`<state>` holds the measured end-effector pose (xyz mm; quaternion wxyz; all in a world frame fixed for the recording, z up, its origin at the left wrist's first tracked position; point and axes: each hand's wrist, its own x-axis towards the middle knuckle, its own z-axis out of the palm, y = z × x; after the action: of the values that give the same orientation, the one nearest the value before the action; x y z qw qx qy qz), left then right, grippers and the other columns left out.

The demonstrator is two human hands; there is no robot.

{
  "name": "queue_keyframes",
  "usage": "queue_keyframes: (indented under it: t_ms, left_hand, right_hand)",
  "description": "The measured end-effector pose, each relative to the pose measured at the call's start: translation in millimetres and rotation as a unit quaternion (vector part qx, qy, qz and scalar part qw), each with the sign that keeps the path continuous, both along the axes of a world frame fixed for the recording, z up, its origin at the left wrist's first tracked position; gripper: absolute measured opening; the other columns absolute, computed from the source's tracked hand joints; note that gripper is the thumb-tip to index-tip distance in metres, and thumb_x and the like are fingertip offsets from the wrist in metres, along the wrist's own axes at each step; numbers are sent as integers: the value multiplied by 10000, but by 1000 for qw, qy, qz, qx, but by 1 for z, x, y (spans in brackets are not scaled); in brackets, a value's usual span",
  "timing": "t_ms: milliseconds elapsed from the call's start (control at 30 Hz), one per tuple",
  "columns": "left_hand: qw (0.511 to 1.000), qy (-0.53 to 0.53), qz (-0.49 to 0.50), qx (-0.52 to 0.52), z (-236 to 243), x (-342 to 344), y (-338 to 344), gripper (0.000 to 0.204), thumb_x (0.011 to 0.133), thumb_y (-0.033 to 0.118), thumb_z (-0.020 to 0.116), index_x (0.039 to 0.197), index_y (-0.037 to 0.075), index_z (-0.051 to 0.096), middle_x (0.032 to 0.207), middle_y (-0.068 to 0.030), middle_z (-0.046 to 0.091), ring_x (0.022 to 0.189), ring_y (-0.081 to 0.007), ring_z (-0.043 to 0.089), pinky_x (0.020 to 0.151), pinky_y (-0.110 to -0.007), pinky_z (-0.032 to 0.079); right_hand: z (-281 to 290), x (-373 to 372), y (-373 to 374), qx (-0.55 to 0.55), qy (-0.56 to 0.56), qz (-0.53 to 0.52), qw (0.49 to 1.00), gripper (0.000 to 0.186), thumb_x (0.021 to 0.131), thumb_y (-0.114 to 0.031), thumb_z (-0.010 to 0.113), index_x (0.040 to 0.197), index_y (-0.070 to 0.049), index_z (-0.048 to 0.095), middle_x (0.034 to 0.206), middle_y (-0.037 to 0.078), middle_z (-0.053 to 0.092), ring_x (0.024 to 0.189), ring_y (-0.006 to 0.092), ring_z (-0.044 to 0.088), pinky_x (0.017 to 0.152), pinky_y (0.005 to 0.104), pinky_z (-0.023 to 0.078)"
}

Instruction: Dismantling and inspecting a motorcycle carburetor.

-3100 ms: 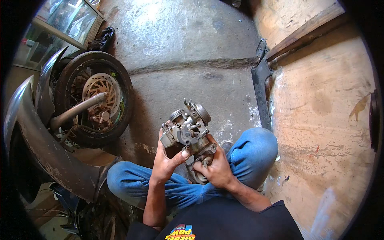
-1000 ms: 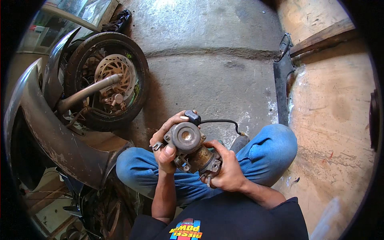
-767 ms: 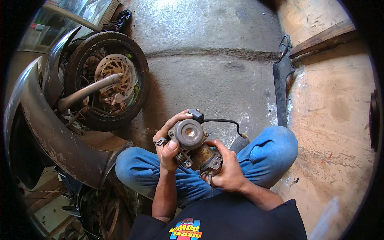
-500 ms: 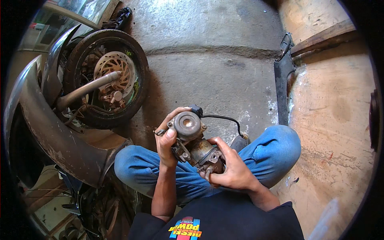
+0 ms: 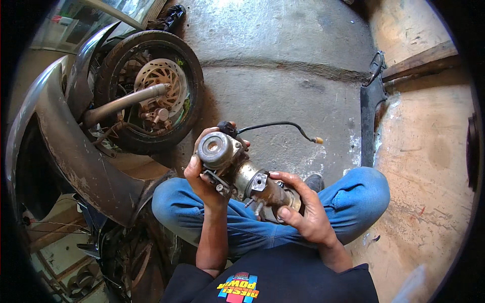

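Note:
A dirty grey metal carburettor [image 5: 245,177] is held tilted above my crossed legs in blue jeans. My left hand [image 5: 204,187] grips its left end, thumb beside the round cap [image 5: 213,147], fingers mostly behind it. On top sits a black connector housing [image 5: 227,129], with a black cable running right to a small yellowish plug [image 5: 317,140] in the air. My right hand [image 5: 305,212] is wrapped round the lower right end, thumb in front and index finger over the top, beside a square flange with a hole [image 5: 259,182] and short pipe stubs.
At left lie a motorcycle front wheel [image 5: 194,93] with disc and fork, curved dark body panels [image 5: 91,177], and a glass cabinet [image 5: 81,28]. A long black plastic part [image 5: 367,126] leans along the pale wooden panel [image 5: 424,151] at right. Concrete floor [image 5: 283,96] stretches ahead.
The carburettor has been turned over since the earliest frame. In the last second it has tilted, its capped end moving up-left, the right end shifting right with my hand. The cable's plug has swung higher.

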<state>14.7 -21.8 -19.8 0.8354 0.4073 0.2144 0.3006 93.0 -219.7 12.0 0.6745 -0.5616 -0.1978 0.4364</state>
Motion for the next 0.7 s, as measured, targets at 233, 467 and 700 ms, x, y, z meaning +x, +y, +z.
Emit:
queue_keyframes:
  t_ms: [233, 467, 700]
  left_hand:
    - [994, 72, -82, 32, 3, 12, -16, 728, 955, 402, 638, 1503, 7, 366, 1402, -230, 555, 1210, -328, 638, 1027, -433, 536]
    - [946, 163, -227, 165, -8, -8, -21, 1137, 760, 400, 887, 1590, -8, 225, 1468, -180, 493, 1393, -296, 478, 1165, -435, 364]
    - [967, 132, -199, 92, 1, -12, -23, 1067, 737, 299, 882, 1564, -19, 288, 1477, -182, 489, 1383, -290, 484, 1173, -424, 347]
  right_hand:
    - [-5, 1, -10, 10, 172, -124, 977, 397, 950, -305, 655, 1160, 21, 572, 996, 99, 648, 828, 125, 641, 707, 269, 513]
    - [-11, -1, -22, 5, 125, -269, 955, 389, 919, -274, 641, 1140, 41, 593, 1055, 101, 619, 880, 101, 589, 724, 246, 471]
    - [-9, -3, -20, 19, 44, -282, 958, 497, 844, -324, 642, 1131, 78, 584, 1059, 152, 616, 984, 204, 629, 897, 324, 500]
